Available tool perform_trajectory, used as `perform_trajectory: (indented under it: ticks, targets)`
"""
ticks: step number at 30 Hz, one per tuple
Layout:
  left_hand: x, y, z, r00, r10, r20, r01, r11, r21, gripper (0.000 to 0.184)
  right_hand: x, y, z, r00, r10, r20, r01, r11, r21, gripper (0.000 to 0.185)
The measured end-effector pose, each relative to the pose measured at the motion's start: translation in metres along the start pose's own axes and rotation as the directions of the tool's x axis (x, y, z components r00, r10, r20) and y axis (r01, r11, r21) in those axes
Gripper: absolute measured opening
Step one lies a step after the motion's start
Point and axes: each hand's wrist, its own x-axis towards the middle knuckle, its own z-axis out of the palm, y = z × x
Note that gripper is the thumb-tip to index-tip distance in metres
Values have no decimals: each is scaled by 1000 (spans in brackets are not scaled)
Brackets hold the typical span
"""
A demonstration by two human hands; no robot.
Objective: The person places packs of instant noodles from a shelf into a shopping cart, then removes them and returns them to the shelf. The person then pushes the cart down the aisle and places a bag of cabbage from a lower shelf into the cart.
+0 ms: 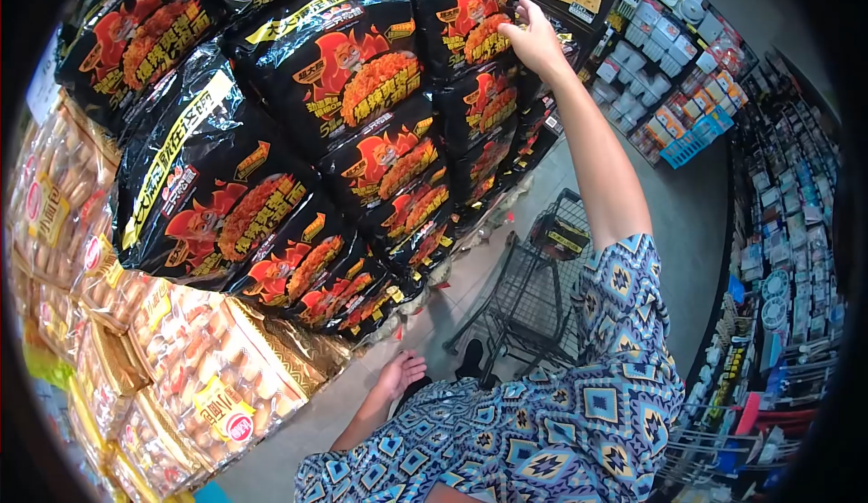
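Observation:
My right hand [537, 43] reaches up to the stacked black noodle bags, its thumb and fingers apart. It lies against or just in front of the right edge of a black bag [470, 28] with a red cartoon figure and orange noodles printed on it; whether it touches is hard to tell. Low beside the stack hangs my left hand [400, 376], holding nothing, its fingers loosely stretched out. More of the same shiny bags, such as a large one [362, 78] in the middle, are piled in several rows.
A shopping cart [533, 299] stands on the grey floor at my right side, with a dark yellow-marked package [562, 236] in it. Clear packs of small bread rolls [217, 358] are stacked at the lower left. Shelves of goods [796, 232] line the right; a blue basket [696, 138] hangs farther back.

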Motion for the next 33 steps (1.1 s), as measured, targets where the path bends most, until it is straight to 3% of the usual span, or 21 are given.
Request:
perform_trajectory:
  ticks: [2,3,6,9,13,16,17,18,21,22,24,26,27,28,30,31,33]
  targets:
    - [-2,-1,0,1000,-4,-18,4,1000,-22,39,-11,1,4,990,-136,-22,135,989,-67,104]
    - [-3,-2,0,1000,-6,-20,6,1000,-23,39,-16,-1,2,993,-111,50,114,990,-83,123]
    - [-5,-2,-3,1000,6,-11,-6,1000,21,42,-17,4,9,995,-89,54,97,976,-194,126]
    - [-5,-2,-5,1000,12,-25,-12,1000,24,42,-17,0,11,978,-137,158,159,978,-134,122]
    - [-3,-5,-6,999,-6,-34,6,1000,9,41,-19,1,13,991,-126,48,133,966,-220,126]
    - [0,-7,-5,1000,-10,-4,10,1000,0,39,-16,12,18,989,-111,99,135,951,-278,129]
    - [-1,-9,-6,1000,-10,1,10,1000,13,38,-15,15,19,989,-138,46,146,929,-341,130]
    - [-1,-8,-3,1000,-9,6,8,1000,26,38,-18,7,11,986,-165,28,164,918,-362,127]
    - [-2,-4,10,1000,7,-4,-6,998,67,37,-31,-6,-27,960,-259,-107,246,962,-115,111]
    - [3,-2,11,1000,18,17,-19,997,76,37,-38,-4,-39,927,-327,-186,311,944,-110,85]
    - [16,-9,5,999,-2,54,-3,995,102,35,-66,0,-78,962,-270,-27,271,962,25,54]
    - [13,-6,20,992,-17,122,5,995,99,37,-112,-2,-118,991,-125,42,126,992,-16,27]
    - [3,-3,46,999,19,27,-23,981,191,37,-143,-13,-138,945,242,220,-306,890,339,27]
    - [1,-3,59,1000,16,15,-19,970,244,38,-149,34,-148,995,-97,38,98,995,-13,27]
    - [8,-8,69,999,19,28,-28,934,357,43,-192,70,-182,993,-25,118,36,995,-96,27]
    - [12,-10,77,1000,-2,30,-9,926,376,43,-216,109,-193,987,-135,88,144,984,-105,27]
    - [15,-15,90,999,-26,42,2,879,477,46,-276,168,-216,960,209,188,-209,978,-15,35]
